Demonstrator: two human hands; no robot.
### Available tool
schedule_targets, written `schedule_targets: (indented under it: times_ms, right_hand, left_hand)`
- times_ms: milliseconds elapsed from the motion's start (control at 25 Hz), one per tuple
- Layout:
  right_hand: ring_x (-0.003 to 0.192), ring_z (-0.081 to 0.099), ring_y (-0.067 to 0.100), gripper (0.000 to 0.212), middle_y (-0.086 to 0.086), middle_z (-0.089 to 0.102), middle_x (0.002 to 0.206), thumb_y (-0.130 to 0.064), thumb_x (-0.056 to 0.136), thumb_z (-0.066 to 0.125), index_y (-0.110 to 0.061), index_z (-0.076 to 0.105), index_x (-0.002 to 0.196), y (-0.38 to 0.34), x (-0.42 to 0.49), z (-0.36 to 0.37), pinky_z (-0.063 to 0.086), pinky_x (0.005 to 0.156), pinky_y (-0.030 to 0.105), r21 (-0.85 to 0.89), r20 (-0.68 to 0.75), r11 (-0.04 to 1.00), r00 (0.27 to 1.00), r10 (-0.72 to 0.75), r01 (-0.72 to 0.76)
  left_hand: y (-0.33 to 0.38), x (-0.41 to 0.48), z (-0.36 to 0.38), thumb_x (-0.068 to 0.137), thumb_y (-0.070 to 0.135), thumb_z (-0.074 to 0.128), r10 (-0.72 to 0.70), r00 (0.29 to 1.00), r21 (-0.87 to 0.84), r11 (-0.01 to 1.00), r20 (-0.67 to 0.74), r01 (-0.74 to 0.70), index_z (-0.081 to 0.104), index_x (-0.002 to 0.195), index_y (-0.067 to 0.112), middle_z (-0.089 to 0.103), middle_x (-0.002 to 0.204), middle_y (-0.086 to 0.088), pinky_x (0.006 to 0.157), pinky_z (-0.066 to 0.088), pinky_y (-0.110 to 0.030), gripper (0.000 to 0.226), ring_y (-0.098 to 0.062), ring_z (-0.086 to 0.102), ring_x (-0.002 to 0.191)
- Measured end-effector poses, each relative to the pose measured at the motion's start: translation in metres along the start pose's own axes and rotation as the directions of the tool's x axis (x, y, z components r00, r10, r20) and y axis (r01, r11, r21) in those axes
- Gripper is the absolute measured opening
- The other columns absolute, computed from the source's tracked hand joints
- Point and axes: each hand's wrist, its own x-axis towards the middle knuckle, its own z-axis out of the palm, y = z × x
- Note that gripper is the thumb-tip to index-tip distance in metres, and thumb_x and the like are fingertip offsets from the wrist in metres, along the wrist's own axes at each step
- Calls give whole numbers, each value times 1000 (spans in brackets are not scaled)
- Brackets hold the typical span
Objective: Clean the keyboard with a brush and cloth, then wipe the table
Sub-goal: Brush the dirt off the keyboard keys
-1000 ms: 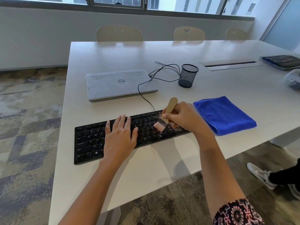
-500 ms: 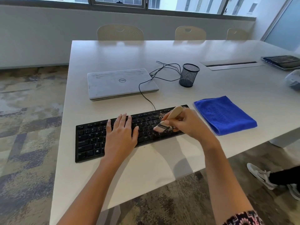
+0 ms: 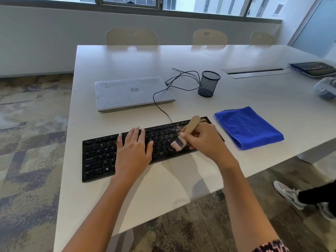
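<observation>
A black keyboard (image 3: 99,157) lies on the white table (image 3: 181,57), near its front edge. My left hand (image 3: 133,151) rests flat on the keys at the middle, fingers straight. My right hand (image 3: 204,140) grips a small brush (image 3: 191,125) with a wooden handle; its pale bristles touch the keys right of centre. Crumbs lie on the keyboard's far right end. A folded blue cloth (image 3: 249,127) sits on the table just right of the keyboard.
A closed grey laptop (image 3: 132,93) lies behind the keyboard, with a black cable (image 3: 160,104) running past it. A mesh pen cup (image 3: 208,84) stands to its right. Chairs line the far edge. Another person's shoe (image 3: 289,194) is on the floor at right.
My right hand has swept the brush leftward and toward me over the right keys, tilting the handle away. My left hand has stayed put.
</observation>
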Motion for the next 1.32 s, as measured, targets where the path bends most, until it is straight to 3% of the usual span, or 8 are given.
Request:
schedule_targets:
  times_ms: [120,280,480,680,800,960,1160,1320]
  right_hand:
    - [72,72,24,15,6,74,77,-20,91,68,-8,75,86,3,6,-10,60,70,48,-74,35,996,998,61,-58]
    - [69,70,23,16,5,73,74,-24,92,69,-11,76,87,-8,12,-7,59,70,45,-70,-92,998,996,-16,10]
    - [67,68,32,21,14,70,71,-20,93,62,-7,70,78,-8,12,1,57,66,51,-162,58,986,997,47,-37]
    - [64,68,25,18,8,72,73,-23,94,65,-9,75,88,-24,21,9,59,63,37,-92,-19,994,998,-63,61]
    - [56,57,16,22,3,65,66,-23,96,61,-7,73,87,-25,22,21,48,58,28,-154,50,986,997,-52,59]
    - [68,65,36,27,14,68,73,-22,93,56,-1,64,79,-23,23,10,56,68,48,-201,132,979,989,67,-39]
    - [58,61,17,20,3,67,69,-26,98,61,-11,71,89,-25,28,11,53,60,34,-141,-34,987,996,-87,82]
    - [62,67,21,19,8,70,72,-23,97,62,-8,72,92,-16,22,16,59,62,36,-124,65,992,998,-21,29]
  left_hand:
    - [0,0,0,101,47,33,1,1000,0,1000,-2,-1,39,147,14,35,155,-7,118,11,-49,57,-20,26,146]
    - [0,0,0,101,47,32,1,1000,5,1000,-3,-1,38,148,15,34,155,-6,118,10,-49,58,-20,26,146]
    - [0,-1,0,101,48,32,1,1000,5,1000,-3,-1,38,148,15,34,156,-6,119,11,-49,58,-19,26,146]
    - [0,0,1,100,47,35,4,1000,4,1000,-9,-4,42,146,13,38,153,-8,118,14,-50,57,-21,29,145]
    - [0,0,2,101,47,32,4,1000,12,1000,-11,-4,42,146,13,38,153,-8,118,14,-51,57,-21,29,144]
    - [0,1,3,97,50,24,2,1000,25,1000,-18,-2,46,143,13,41,151,-9,117,18,-51,63,-23,34,142]
    - [-1,0,4,101,47,35,7,1000,17,1000,-13,-7,43,145,13,38,153,-8,118,16,-51,56,-22,30,144]
    - [-1,0,4,101,48,29,5,1000,29,1000,-11,-5,42,145,14,38,153,-8,118,16,-51,57,-22,29,144]
